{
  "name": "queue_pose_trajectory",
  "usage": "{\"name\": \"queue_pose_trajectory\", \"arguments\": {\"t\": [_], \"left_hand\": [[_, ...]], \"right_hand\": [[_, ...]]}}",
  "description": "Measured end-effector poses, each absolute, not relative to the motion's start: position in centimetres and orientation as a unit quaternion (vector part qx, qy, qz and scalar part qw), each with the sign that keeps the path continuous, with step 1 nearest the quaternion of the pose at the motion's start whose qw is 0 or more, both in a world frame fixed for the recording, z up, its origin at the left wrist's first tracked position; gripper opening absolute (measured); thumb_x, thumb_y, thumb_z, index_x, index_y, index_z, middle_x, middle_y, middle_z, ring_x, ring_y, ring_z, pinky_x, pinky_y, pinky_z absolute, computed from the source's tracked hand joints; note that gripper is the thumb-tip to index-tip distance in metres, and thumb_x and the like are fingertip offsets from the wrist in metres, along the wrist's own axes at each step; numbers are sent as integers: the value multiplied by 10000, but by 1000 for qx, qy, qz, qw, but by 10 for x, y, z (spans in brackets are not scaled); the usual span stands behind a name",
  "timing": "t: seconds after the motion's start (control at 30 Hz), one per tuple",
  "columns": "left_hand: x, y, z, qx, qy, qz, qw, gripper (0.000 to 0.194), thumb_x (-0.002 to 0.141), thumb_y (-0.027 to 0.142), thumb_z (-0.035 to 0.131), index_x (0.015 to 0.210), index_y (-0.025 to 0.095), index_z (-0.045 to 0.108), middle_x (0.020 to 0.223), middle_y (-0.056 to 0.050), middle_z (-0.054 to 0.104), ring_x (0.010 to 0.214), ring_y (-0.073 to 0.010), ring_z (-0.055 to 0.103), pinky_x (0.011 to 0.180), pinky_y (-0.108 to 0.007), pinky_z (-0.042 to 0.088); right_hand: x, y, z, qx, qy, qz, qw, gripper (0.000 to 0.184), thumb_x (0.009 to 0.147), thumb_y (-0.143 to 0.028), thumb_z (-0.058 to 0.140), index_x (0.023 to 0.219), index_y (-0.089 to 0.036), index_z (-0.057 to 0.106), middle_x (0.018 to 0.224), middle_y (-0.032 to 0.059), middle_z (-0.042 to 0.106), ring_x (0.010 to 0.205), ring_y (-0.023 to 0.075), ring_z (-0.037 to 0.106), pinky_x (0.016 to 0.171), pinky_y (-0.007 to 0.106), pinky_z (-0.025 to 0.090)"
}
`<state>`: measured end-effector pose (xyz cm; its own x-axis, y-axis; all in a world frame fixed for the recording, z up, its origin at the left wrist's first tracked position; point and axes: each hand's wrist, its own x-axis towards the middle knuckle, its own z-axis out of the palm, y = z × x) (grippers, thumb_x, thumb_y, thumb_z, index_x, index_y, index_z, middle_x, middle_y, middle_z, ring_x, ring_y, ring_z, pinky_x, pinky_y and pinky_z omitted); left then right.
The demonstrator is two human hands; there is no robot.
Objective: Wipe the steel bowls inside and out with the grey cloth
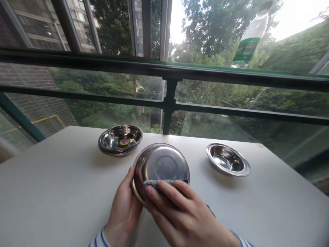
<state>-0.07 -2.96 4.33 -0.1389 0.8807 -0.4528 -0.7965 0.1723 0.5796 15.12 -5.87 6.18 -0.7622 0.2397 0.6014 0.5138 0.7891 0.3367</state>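
Your left hand (124, 209) grips the tilted steel bowl (161, 164) by its rim at the table's (51, 192) near edge — your right hand (180, 212) presses a grey cloth (154, 183) against it.

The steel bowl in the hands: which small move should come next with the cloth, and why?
Probably slide the right hand and its grey cloth further across the steel bowl. The cloth covers only the near edge, the far surface is bare, and the left hand already steadies the rim.
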Motion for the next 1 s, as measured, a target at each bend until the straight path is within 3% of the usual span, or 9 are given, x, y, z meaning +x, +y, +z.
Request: {"name": "queue_pose_trajectory", "arguments": {"t": [0.2, 0.43, 0.63, 0.8, 1.0], "left_hand": [[-7, -29, 53, 52, 401, 676, 616, 268, 880, 199, 446, 930, 130, 700, 832, -67, 747, 700, -174, 691, 682, -282, 566], [-2, -33, 54, 75, 422, 664, 612, 223, 842, 197, 506, 882, 104, 705, 810, -97, 742, 812, -233, 692, 752, -334, 561], [-1, -33, 54, 91, 424, 649, 625, 221, 844, 206, 506, 866, 102, 700, 760, -93, 739, 754, -229, 700, 679, -322, 580], [-1, -35, 54, 87, 427, 672, 599, 209, 851, 178, 498, 840, 119, 698, 726, -57, 738, 657, -168, 693, 618, -250, 574], [-4, -33, 53, 77, 434, 664, 604, 217, 852, 189, 498, 866, 109, 700, 731, -72, 737, 702, -191, 697, 671, -285, 577]], "right_hand": [[163, -53, 67, -194, -911, -228, 284, 227, 887, -149, 488, 1027, -133, 666, 1196, 48, 620, 1017, 221, 551, 775, 337, 472], [168, -52, 73, -255, -910, -188, 267, 267, 906, -141, 432, 1101, -108, 612, 1203, 76, 613, 1023, 222, 538, 777, 344, 464], [168, -53, 76, -262, -908, -185, 270, 268, 914, -139, 417, 1099, -98, 607, 1198, 84, 614, 1028, 225, 538, 780, 350, 454], [168, -55, 77, -241, -918, -175, 261, 237, 907, -127, 436, 1033, -88, 632, 1108, 86, 661, 944, 203, 570, 725, 315, 464], [168, -55, 77, -250, -915, -173, 265, 242, 909, -127, 422, 1043, -95, 621, 1116, 104, 653, 962, 210, 567, 743, 330, 466]]}}
